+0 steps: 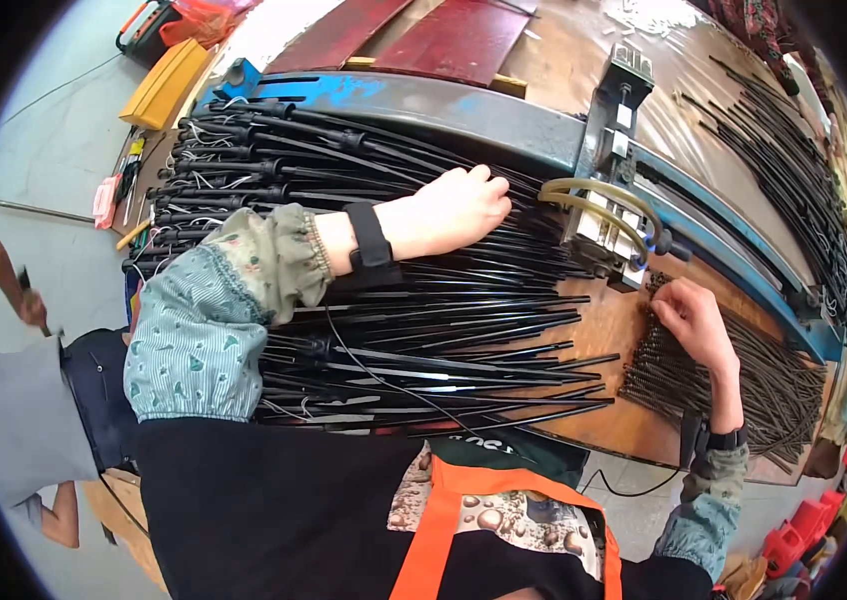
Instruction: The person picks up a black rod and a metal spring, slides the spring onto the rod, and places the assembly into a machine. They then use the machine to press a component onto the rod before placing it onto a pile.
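Note:
Many black rods with collars and thin white strings, which look like umbrella frames, lie in layers across the table. My left hand is above their right-hand part, fingers curled; what they hold, if anything, is hidden. To its right stands a small clamp-like machine head with yellowish hoses, mounted by a blue metal rail. Just below and right of that head, my right hand has its fingers pinched together. It is over the upper edge of a pile of thin brownish rods; anything in the pinch is hidden.
More dark rods lie beyond the rail at the right. Dark red boards and a yellow box are at the back. A person in a grey shirt is at the left. A thin black cable crosses the frames.

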`<action>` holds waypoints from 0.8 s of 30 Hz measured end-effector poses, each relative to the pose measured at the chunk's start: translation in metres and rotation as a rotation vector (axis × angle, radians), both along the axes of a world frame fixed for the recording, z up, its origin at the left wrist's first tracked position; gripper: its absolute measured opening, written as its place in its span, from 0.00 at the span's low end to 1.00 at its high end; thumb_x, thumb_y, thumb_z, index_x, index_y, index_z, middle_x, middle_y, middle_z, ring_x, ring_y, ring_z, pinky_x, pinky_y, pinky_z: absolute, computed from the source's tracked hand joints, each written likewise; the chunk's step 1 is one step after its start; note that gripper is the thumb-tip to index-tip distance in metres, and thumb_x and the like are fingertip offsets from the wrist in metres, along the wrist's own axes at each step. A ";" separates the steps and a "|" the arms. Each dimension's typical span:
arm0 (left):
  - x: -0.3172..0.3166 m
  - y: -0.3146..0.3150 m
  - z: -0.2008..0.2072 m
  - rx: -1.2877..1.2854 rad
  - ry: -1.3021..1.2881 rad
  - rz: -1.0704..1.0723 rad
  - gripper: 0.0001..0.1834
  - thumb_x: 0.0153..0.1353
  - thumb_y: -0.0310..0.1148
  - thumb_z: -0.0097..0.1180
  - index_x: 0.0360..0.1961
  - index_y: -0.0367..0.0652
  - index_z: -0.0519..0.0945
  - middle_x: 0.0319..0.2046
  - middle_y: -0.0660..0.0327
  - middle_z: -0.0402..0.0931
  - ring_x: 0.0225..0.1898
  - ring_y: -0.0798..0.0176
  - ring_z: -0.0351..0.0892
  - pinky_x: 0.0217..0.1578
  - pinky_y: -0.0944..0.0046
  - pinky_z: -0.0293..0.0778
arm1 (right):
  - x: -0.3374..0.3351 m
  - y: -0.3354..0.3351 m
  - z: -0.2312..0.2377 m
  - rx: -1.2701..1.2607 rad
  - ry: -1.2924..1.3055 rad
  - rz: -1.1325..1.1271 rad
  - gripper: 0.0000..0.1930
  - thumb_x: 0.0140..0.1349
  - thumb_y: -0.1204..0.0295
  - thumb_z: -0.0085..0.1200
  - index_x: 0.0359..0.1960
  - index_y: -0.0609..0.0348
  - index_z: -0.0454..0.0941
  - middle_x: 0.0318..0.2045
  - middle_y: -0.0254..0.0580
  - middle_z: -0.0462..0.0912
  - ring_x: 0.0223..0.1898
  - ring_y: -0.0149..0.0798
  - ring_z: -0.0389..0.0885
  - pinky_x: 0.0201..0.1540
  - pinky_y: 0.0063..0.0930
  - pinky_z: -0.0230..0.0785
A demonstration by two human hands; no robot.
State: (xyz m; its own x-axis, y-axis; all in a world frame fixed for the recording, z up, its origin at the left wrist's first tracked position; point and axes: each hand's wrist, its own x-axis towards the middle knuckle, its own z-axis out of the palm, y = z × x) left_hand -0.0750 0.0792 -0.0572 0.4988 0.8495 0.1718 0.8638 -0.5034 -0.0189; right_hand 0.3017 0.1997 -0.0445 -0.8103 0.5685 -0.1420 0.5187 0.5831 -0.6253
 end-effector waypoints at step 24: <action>0.065 -0.027 0.051 -0.189 -0.118 -0.053 0.16 0.65 0.34 0.58 0.54 0.52 0.78 0.21 0.59 0.74 0.19 0.53 0.78 0.20 0.56 0.75 | 0.045 -0.034 -0.002 0.413 0.134 -0.071 0.12 0.59 0.65 0.64 0.40 0.58 0.81 0.35 0.43 0.80 0.42 0.49 0.79 0.44 0.39 0.73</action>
